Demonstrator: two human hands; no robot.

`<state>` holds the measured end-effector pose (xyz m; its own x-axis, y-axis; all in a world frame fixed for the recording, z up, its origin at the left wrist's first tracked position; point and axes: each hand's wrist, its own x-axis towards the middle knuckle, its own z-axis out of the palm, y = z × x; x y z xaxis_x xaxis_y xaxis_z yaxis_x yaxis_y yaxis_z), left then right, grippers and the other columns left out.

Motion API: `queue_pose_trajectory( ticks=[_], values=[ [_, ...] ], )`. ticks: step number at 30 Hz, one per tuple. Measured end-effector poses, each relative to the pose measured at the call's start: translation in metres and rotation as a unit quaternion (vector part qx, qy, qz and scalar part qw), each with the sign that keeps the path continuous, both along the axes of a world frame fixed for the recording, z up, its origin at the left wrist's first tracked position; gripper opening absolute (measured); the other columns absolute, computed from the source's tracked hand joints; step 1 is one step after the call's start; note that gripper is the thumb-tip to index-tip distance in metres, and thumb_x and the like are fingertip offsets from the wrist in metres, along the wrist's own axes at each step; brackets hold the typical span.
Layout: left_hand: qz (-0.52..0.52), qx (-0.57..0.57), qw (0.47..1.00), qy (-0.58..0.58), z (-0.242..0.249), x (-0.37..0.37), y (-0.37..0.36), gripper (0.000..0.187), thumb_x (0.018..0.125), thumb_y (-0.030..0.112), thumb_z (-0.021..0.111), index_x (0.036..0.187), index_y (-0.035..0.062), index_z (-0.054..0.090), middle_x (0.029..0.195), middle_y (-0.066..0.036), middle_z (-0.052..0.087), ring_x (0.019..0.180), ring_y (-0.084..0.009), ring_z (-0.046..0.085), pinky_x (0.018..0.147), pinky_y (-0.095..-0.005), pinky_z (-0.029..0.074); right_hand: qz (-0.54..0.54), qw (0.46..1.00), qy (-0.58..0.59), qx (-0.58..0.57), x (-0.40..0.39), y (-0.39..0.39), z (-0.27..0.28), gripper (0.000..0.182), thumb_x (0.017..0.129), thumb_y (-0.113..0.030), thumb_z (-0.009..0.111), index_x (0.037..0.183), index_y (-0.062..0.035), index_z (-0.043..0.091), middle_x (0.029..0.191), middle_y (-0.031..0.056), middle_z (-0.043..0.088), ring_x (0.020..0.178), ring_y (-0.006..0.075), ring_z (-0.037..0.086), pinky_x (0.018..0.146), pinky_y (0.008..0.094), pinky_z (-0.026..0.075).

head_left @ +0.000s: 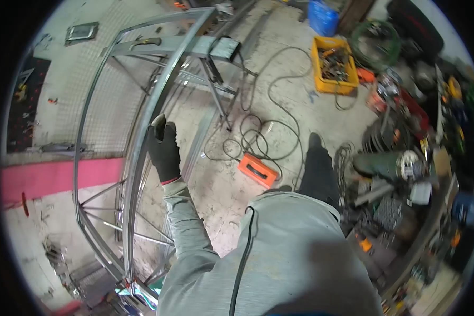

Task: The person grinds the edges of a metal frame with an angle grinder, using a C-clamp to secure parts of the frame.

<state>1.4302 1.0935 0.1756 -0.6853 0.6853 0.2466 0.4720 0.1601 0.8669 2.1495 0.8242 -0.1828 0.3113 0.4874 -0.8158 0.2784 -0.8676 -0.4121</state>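
Observation:
My left hand (164, 151), in a dark glove with a worn, pale fingertip, is at the long side bar of a metal frame (142, 131). The fingers look curled against the bar, though their far side is hidden. This frame is built of grey square tubes with thin cross braces, and it stands tilted across the left of the view. Behind its upper part is a narrow metal-topped workbench (195, 46) on folding legs. A clamp or hand tool (145, 41) lies on that top. My right hand is out of view.
An orange box-shaped machine (257, 170) with a black handle sits on the floor, its cable (271, 126) looped around it. Beyond is a yellow crate (334, 66) of metal parts. Clutter and a green cylinder (376, 164) line the right; a pink strip (58, 179) lies left.

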Motion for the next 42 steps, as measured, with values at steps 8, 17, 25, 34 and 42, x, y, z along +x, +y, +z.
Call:
queue_pose_trajectory(
  ticks=[8, 17, 25, 34, 42],
  values=[
    [0.010, -0.063, 0.996, 0.058, 0.043, -0.018, 0.226, 0.048, 0.100, 0.025, 0.072, 0.138, -0.0047, 0.067, 0.129, -0.017, 0.075, 0.119, -0.0236, 0.071, 0.104, -0.0367, 0.054, 0.085, 0.994, 0.044, 0.055, 0.009, 0.319, -0.042, 0.042, 0.095, -0.030, 0.080, 0.131, -0.0113, 0.070, 0.106, 0.0086, 0.075, 0.091, 0.0238, 0.070, 0.079, 0.0406, 0.055],
    [0.100, -0.149, 0.983, -0.031, 0.009, -0.035, 0.403, 0.071, 0.092, 0.037, 0.078, 0.147, -0.0033, 0.061, 0.133, -0.024, 0.072, 0.115, -0.0298, 0.072, 0.100, -0.0412, 0.056, 0.083, 0.979, 0.053, 0.176, 0.023, 0.753, 0.038, 0.039, 0.096, -0.029, 0.078, 0.130, -0.0128, 0.071, 0.104, 0.0076, 0.075, 0.088, 0.0221, 0.069, 0.075, 0.0393, 0.054],
    [0.201, -0.186, 0.960, 0.067, -0.022, -0.085, 0.483, 0.070, 0.094, 0.035, 0.077, 0.148, -0.0058, 0.058, 0.110, -0.012, 0.075, 0.092, -0.0177, 0.069, 0.079, -0.0336, 0.056, 0.097, 0.981, 0.124, 0.113, -0.045, 0.960, 0.047, 0.036, 0.098, -0.029, 0.075, 0.130, -0.0142, 0.071, 0.103, 0.0067, 0.074, 0.086, 0.0205, 0.068, 0.072, 0.0382, 0.052],
    [0.306, -0.431, 0.845, 0.085, -0.054, -0.088, 0.613, 0.062, 0.073, 0.043, 0.086, 0.113, -0.0001, 0.066, 0.110, -0.025, 0.076, 0.103, -0.0407, 0.075, 0.092, -0.0513, 0.058, 0.238, 0.958, 0.149, -0.054, -0.077, 1.037, -0.030, 0.032, 0.098, -0.031, 0.067, 0.125, -0.0152, 0.074, 0.094, 0.0030, 0.070, 0.086, 0.0220, 0.066, 0.072, 0.0392, 0.051],
    [0.462, -0.434, 0.773, -0.028, -0.058, -0.119, 0.645, 0.055, 0.075, 0.043, 0.081, 0.108, 0.0010, 0.070, 0.101, -0.024, 0.078, 0.099, -0.0434, 0.077, 0.088, -0.0547, 0.059, 0.340, 0.932, 0.122, -0.034, -0.217, 1.242, -0.007, 0.035, 0.093, -0.033, 0.072, 0.123, -0.0152, 0.075, 0.099, 0.0071, 0.072, 0.097, 0.0273, 0.068, 0.083, 0.0439, 0.053]
  ],
)
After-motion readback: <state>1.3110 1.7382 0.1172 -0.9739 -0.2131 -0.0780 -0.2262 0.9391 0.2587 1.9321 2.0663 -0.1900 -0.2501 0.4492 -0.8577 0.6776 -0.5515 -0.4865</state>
